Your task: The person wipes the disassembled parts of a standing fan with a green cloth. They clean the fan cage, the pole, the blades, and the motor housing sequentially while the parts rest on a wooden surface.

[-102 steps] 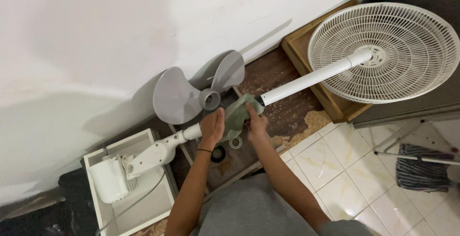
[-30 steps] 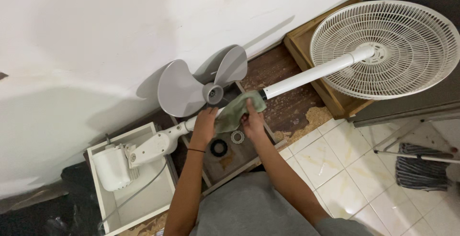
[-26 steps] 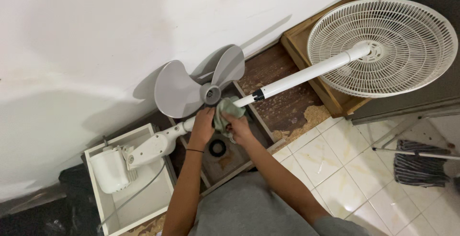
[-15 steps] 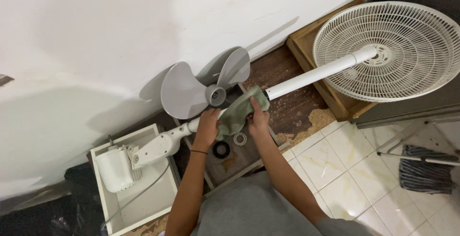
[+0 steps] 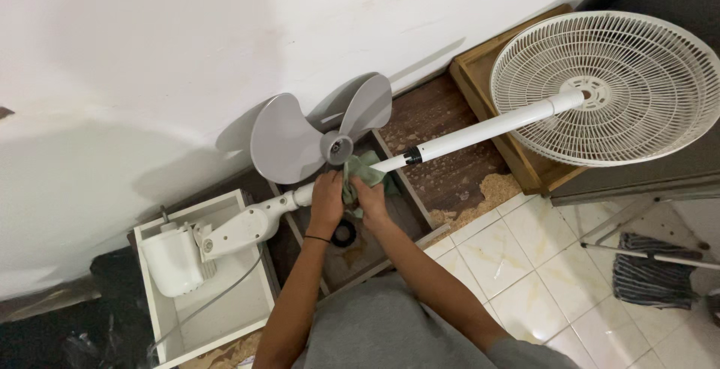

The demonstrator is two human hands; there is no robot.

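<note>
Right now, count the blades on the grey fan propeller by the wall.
3. One large blade spreads left of the hub, one rises to the upper right, and a third shows edge-on behind, mostly hidden.

- Evenly bright, soft indoor light from above.
- Soft shadow on white plaster wall [image 5: 150, 54] behind grey three-bladed fan propeller [image 5: 319, 136].
- Sharp focus, slight wide-angle bending at edges.

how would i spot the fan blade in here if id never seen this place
Find the white wall, then the spot at its foot just above the hands. The fan blade leans there, plain grey with broad lobes, unlike the white wire fan guard further right.
</note>
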